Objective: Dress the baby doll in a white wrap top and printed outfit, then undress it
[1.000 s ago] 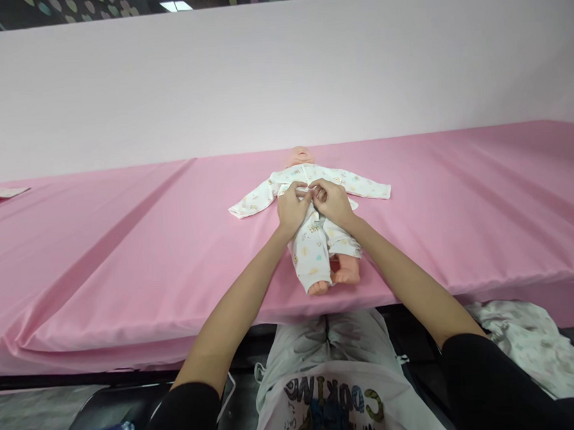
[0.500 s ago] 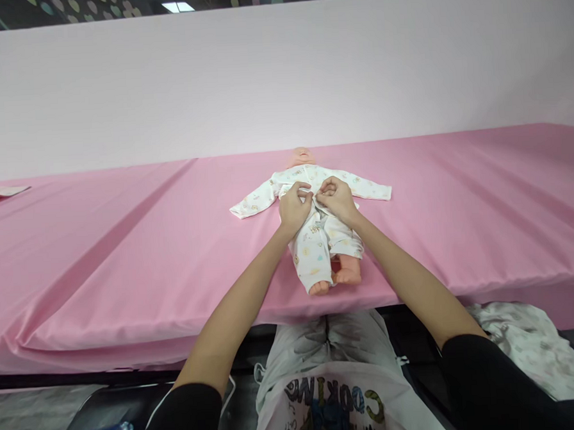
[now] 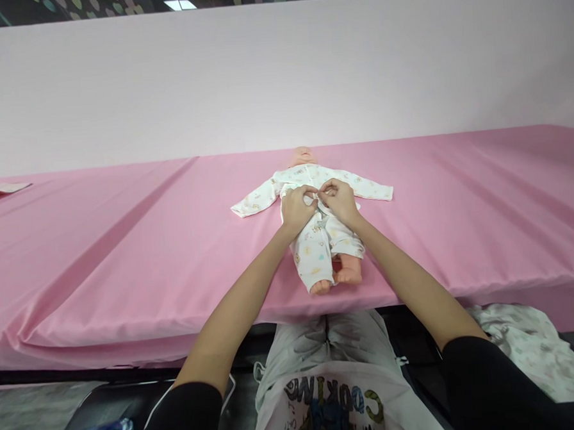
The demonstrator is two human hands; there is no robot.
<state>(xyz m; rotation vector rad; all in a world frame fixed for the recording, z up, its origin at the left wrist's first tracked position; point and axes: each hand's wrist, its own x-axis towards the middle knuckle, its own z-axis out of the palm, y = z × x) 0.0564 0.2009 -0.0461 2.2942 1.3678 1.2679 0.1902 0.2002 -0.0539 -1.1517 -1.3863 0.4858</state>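
Note:
A baby doll (image 3: 304, 155) lies on its back, head away from me, wearing a white patterned romper (image 3: 312, 255). Both sleeves stretch out to the sides. My left hand (image 3: 298, 208) pinches the romper's cloth at the front of the belly. Close beside it, thumb and fingers of my right hand (image 3: 338, 201) also pinch the cloth, and the two sets of fingertips nearly meet. Whatever fastening may be between them is too small to make out. One leg is covered down to the foot; the other pant leg is bunched up, with the lower leg (image 3: 350, 268) bare.
Pink cloth (image 3: 140, 261) covers the table, whose front edge is just beyond my lap. A white wall panel (image 3: 270, 75) rises behind it. At the far left lies a pale piece of fabric (image 3: 1, 191). White patterned cloth (image 3: 534, 349) sits low at the right.
My left hand has shifted slightly, its fingers now nearer to those of my right hand at the romper's front. The doll stays in place.

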